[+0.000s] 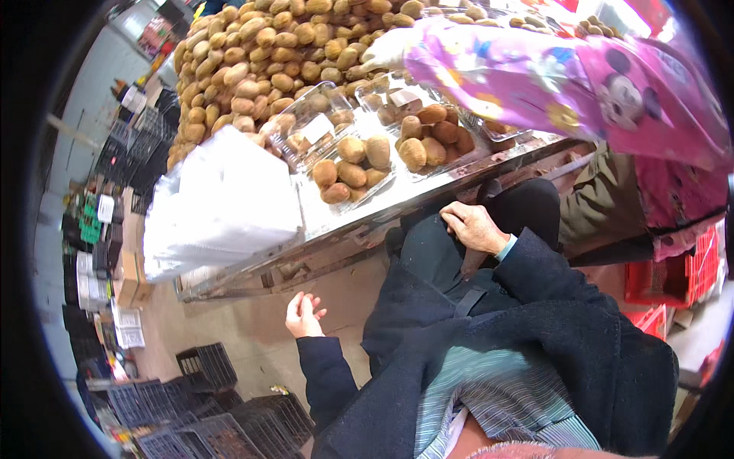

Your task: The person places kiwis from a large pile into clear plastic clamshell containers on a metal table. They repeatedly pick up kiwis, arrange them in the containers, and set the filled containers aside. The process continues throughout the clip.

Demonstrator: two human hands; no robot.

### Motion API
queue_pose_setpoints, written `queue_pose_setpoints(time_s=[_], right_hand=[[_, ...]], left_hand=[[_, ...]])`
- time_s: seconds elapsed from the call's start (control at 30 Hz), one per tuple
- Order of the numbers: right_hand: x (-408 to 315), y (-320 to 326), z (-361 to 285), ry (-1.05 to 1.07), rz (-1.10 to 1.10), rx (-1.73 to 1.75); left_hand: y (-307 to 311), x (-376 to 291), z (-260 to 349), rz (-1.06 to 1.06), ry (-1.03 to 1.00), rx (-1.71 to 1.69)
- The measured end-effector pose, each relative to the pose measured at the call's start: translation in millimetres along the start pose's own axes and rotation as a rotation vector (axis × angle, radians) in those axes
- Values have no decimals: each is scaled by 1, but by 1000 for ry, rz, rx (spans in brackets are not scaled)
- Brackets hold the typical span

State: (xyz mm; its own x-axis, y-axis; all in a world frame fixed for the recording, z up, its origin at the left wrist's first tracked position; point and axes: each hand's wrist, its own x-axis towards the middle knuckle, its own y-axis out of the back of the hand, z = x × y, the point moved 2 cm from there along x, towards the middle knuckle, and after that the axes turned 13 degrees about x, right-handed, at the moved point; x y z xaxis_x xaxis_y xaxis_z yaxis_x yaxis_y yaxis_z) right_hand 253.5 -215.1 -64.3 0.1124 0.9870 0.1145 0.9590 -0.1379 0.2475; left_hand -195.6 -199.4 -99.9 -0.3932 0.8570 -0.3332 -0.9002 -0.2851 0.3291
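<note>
My left hand (305, 315) is held in the air left of my body, below the table's front edge, with loosely curled fingers and nothing in it. Resting on my dark trousers at the knee is my right hand (476, 226), its fingers bent together; I see no object in it. Before me on the table, a clear plastic clamshell box (385, 182) with its lid raised holds several kiwifruit (351, 174). To its right, a second clamshell box (414, 172) also holds kiwifruit (434, 151). A stack of white sheets or bags (229, 201) lies at the table's left end.
A large heap of kiwifruit (275, 51) covers the table's back. A person's pink patterned sleeve (510, 80) reaches across from the right, its gloved hand (385, 51) at the heap. Black crates (206, 367) stand on the floor at left, a red crate (676, 272) at right.
</note>
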Motion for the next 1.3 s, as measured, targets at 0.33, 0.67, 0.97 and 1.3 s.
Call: queue_pose_setpoints(time_s=[0.33,0.67,0.97,1.3], right_hand=[[2,5,-7,73,65,3],[0,12,-8,89,157,59],[8,19,-31,-50,327,525],[5,15,-17,-132,257,466]], left_hand=[[-96,-36,131,-40,-629,100],[-154,18,176,-51,-635,131],[-179,69,193,-393,-278,-363],[-185,73,198,-279,-272,-234]])
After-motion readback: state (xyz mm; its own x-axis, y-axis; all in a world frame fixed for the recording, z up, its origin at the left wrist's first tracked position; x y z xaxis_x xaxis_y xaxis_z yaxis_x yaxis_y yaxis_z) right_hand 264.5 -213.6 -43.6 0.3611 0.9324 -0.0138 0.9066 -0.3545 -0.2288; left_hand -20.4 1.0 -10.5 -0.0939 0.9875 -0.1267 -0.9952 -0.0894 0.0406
